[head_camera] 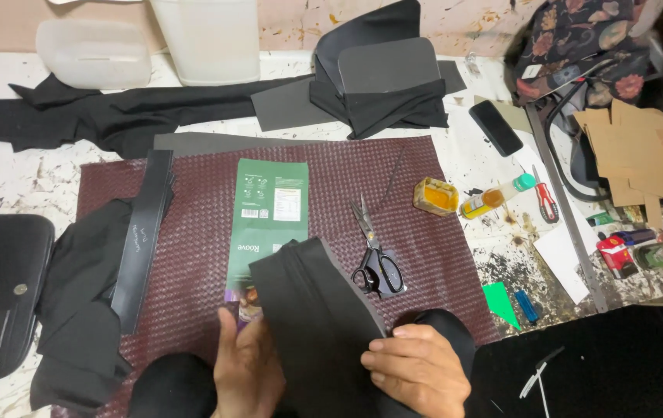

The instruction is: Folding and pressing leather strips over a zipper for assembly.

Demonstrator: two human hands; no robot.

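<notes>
Black leather piece [320,325]: lies at the near edge of the woven maroon mat [424,224], overlapping a green pouch [269,213]. Step judged: pressing or aligning the piece flat; the next move calls for steady pressure from both sides. Left hand [248,370] rests palm-down on its left edge, fingers released; right hand [417,370] presses its right edge, fingers loosely curled, grasping nothing. Scissors [374,251] lie just beside, on the tabletop [6,178].

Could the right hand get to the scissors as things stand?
Probably yes. The right hand rests on the black piece, and the scissors lie closed on the woven mat just beyond it, handles toward the person, with nothing lying between them.
</notes>
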